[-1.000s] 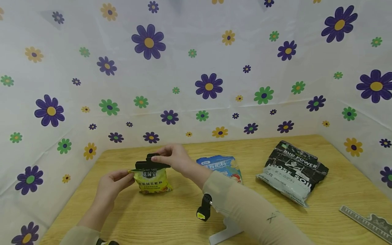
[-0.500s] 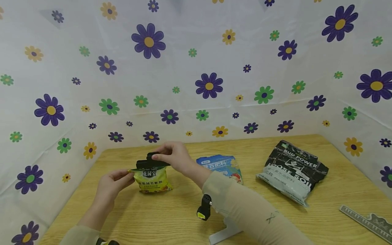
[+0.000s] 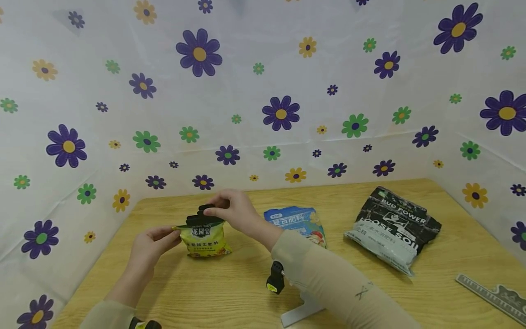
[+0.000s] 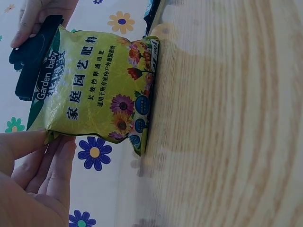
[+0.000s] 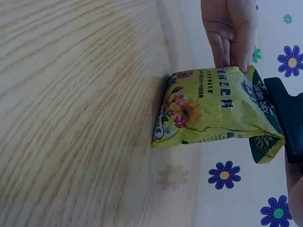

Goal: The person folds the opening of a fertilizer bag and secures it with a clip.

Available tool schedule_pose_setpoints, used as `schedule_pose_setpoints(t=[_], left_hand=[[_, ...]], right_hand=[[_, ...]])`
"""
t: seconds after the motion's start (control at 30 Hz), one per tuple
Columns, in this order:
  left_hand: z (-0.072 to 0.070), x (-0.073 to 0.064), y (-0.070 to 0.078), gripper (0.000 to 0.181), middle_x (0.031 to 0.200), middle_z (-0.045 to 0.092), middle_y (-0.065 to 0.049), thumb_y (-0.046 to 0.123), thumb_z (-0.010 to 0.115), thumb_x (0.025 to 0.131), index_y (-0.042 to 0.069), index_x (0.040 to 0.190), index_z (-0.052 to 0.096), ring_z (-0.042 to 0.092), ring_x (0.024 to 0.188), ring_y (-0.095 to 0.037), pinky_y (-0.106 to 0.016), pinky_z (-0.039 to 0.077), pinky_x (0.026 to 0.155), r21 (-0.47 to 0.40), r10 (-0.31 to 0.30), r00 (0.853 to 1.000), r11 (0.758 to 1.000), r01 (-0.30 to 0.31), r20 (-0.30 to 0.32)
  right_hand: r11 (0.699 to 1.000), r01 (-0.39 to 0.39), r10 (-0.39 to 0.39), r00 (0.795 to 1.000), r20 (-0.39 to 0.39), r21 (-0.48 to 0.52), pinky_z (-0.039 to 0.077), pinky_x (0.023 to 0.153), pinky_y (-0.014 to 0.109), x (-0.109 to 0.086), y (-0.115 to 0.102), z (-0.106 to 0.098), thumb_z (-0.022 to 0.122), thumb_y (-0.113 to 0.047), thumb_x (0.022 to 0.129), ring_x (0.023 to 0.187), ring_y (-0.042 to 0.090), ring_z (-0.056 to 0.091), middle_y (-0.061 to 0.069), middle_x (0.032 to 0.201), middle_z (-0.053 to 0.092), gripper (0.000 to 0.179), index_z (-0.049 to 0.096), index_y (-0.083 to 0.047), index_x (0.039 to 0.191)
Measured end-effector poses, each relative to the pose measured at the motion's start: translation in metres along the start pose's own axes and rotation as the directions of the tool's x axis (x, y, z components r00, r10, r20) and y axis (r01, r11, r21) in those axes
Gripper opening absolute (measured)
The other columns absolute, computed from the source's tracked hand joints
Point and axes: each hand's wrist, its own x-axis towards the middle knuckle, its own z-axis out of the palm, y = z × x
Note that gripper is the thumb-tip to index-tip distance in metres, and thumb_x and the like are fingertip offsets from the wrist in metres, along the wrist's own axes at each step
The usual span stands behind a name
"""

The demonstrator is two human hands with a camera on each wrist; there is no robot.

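A small yellow-green fertilizer bag (image 3: 204, 240) with flowers printed along its bottom stands upright on the table, left of the middle. My left hand (image 3: 148, 249) pinches its upper left corner between thumb and fingers; the left wrist view shows this hand (image 4: 40, 175) right at the bag's edge. With my right hand (image 3: 236, 214) I pinch the handle of a black bag clip (image 3: 199, 218) at the bag's top. In the left wrist view the long bar of the clip (image 4: 38, 61) lies along the dark top edge of the bag (image 4: 90, 90).
A blue bag (image 3: 293, 219) lies behind my right forearm, partly covered. Farther right is a black and white soil bag (image 3: 392, 230). A white clip (image 3: 302, 313) lies under the forearm, and a grey clip (image 3: 493, 297) near the right edge of the wooden table (image 3: 197, 292).
The black clip has shifted slightly at the bag's top, its left end moving right and less of its right end showing. Both hands keep their holds. The head view has tilted slightly down.
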Motion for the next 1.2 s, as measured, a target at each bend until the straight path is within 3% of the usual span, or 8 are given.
schedule_pose_setpoints(t=[0.23,0.5,0.73,0.87,1.2], left_hand=[[-0.001,0.0,0.0,0.019,0.089,0.074,0.022,0.013,0.071,0.104,0.004,0.121,0.072,0.076,0.086,0.004,-0.007,0.058,0.082,-0.03,0.018,1.0,0.999,-0.018,0.006],[-0.001,0.0,-0.002,0.012,0.089,0.075,0.022,0.015,0.073,0.103,0.01,0.114,0.076,0.077,0.087,0.002,-0.005,0.056,0.082,-0.025,0.021,1.0,0.999,-0.021,-0.001],[-0.001,-0.001,-0.002,0.012,0.09,0.075,0.023,0.017,0.073,0.103,0.013,0.113,0.077,0.077,0.087,0.004,-0.008,0.057,0.087,-0.015,0.008,1.0,1.0,-0.008,-0.006],[-0.001,-0.001,-0.002,0.007,0.088,0.075,0.022,0.015,0.073,0.103,0.016,0.108,0.077,0.077,0.086,0.003,-0.004,0.055,0.083,-0.038,0.015,1.0,0.999,-0.015,-0.01],[0.0,-0.001,-0.003,0.01,0.086,0.075,0.021,0.012,0.073,0.102,0.02,0.099,0.079,0.078,0.085,0.001,-0.009,0.06,0.083,-0.069,0.014,1.0,0.997,-0.016,-0.019]], right_hand=[[0.984,0.097,-0.094,0.995,0.027,-0.147,0.051,0.069,0.014,-0.001,-0.003,-0.002,0.08,-0.018,0.097,0.081,0.005,0.063,0.007,0.098,0.075,0.017,0.08,-0.007,0.109],[0.914,0.237,-0.221,0.972,0.086,-0.33,0.049,0.073,0.01,-0.005,-0.003,0.0,0.079,-0.022,0.098,0.085,0.008,0.061,0.003,0.093,0.068,0.017,0.079,-0.009,0.109],[0.921,0.23,-0.221,0.973,0.064,-0.314,0.049,0.072,0.01,-0.004,-0.001,0.002,0.079,-0.021,0.097,0.085,0.008,0.063,0.004,0.093,0.069,0.017,0.079,-0.008,0.109],[0.932,0.213,-0.211,0.977,0.041,-0.293,0.05,0.073,0.009,-0.003,0.001,0.005,0.08,-0.021,0.097,0.084,0.006,0.063,0.004,0.093,0.07,0.017,0.079,-0.008,0.108],[0.919,0.164,-0.149,0.986,0.071,-0.359,0.047,0.069,0.009,-0.001,-0.002,0.007,0.079,-0.028,0.098,0.078,0.002,0.057,0.001,0.093,0.071,0.023,0.078,-0.01,0.112]])
